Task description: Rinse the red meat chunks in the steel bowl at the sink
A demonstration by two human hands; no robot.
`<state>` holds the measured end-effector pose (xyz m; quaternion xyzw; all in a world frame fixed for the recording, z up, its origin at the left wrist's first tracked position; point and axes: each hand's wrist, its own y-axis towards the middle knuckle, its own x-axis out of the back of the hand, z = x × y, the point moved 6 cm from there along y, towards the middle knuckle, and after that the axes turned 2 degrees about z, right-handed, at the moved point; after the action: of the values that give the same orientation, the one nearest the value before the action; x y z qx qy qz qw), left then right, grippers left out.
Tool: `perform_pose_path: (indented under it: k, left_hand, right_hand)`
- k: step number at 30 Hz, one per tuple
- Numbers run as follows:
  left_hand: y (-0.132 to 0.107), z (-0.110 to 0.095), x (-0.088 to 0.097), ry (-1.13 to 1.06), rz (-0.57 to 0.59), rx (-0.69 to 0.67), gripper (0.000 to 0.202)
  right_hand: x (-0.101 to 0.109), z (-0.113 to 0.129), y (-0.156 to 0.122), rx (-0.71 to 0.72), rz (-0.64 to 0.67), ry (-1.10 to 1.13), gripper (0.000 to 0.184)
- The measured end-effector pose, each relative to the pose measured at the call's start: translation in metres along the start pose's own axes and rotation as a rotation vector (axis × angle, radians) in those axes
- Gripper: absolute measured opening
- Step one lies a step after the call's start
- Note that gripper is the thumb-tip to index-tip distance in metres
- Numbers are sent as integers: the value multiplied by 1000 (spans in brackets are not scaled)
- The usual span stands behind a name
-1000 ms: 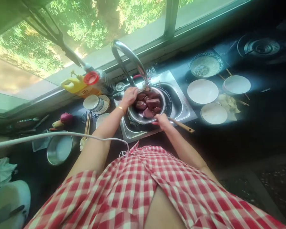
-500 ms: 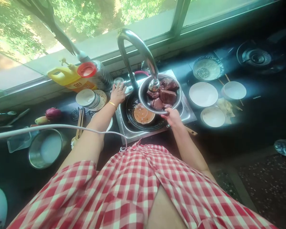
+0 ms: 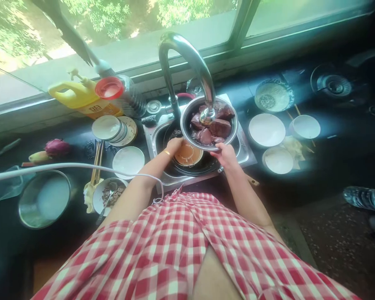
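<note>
A round metal bowl (image 3: 185, 132) of dark red, glossy chunks (image 3: 220, 127) is held under the tap (image 3: 187, 46), with liquid around the chunks. My right hand (image 3: 226, 156) grips its front right rim, thumb on top and fingers beneath. At the bowl's lower left side is my left hand (image 3: 174, 146), with a gold bangle at the wrist; its fingers are curled against the bowl and partly hidden. Below the bowl, in the steel sink (image 3: 171, 180), a dark pan (image 3: 206, 168) contains an orange-brown round dish (image 3: 187, 155).
Stacked bowls (image 3: 105, 127), a white plate (image 3: 128, 160) and a food bowl with a spoon (image 3: 96, 196) stand left, near a steel pot (image 3: 45, 200). White bowls (image 3: 266, 130) sit right. A yellow jug (image 3: 78, 98) is by the window. A white cable (image 3: 81, 165) crosses in front.
My left hand has moved from the tap's base, where its fingers were spread, down and right to the bowl's side. My right hand still holds the bowl. More liquid shows around the chunks.
</note>
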<state>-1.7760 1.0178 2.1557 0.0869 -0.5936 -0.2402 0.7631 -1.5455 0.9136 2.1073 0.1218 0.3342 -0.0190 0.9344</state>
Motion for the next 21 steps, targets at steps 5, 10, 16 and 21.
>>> perform_pose_path:
  k: [5,10,16,21]
  left_hand:
    - [4,-5,-13,68,34,-47,35]
    - [-2,-6,-12,163,32,-80,37]
    - [-11,8,3,133,-69,-52,37]
    - [-15,45,19,-276,-190,217,29]
  right_hand:
    - [6,-3,0,-27,-12,13,12]
    - [7,-5,0,-46,-8,12,12]
    - [10,-8,0,-50,-6,3,11]
    - [19,-11,1,-3,-41,-6,13]
